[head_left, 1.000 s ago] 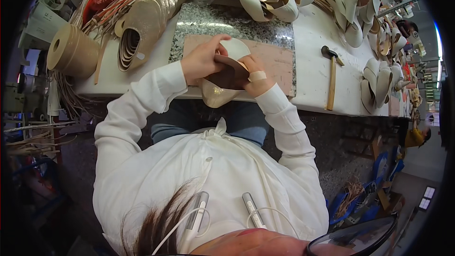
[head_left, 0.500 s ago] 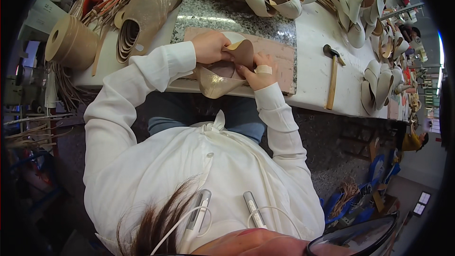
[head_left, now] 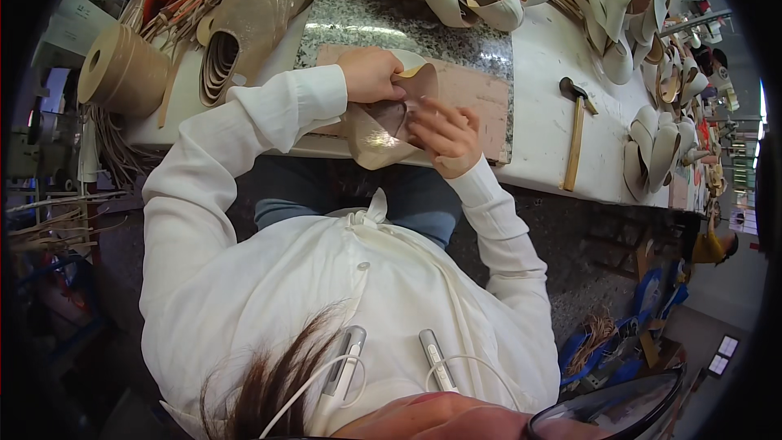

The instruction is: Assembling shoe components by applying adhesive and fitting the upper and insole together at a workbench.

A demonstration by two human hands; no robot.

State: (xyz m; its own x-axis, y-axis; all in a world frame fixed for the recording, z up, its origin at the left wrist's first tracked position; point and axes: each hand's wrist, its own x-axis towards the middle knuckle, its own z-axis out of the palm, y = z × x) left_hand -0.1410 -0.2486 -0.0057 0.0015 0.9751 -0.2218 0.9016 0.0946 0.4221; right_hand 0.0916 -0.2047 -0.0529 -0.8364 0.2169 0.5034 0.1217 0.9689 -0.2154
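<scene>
A shimmering gold shoe upper (head_left: 376, 145) with a tan lining sits over the near edge of the worktable. My left hand (head_left: 371, 75) grips its upper left edge between thumb and fingers. My right hand (head_left: 446, 134) is turned partly palm up at the right side of the upper, fingers apart and slightly blurred. Its fingertips are close to the lining; whether they touch it, I cannot tell. Beneath lies a pinkish board (head_left: 481, 98) on a speckled stone slab (head_left: 481, 47).
A hammer (head_left: 577, 134) lies on the white tabletop (head_left: 538, 114) at right. Nested gold uppers (head_left: 269, 12) and a tan tape roll (head_left: 122, 73) are at left. Pale uppers (head_left: 493, 4) are heaped at the back, with more (head_left: 652, 151) at right.
My right hand has let go of the upper's right side, turned over and spread its fingers. My left hand keeps its grip and has shifted slightly right with the upper.
</scene>
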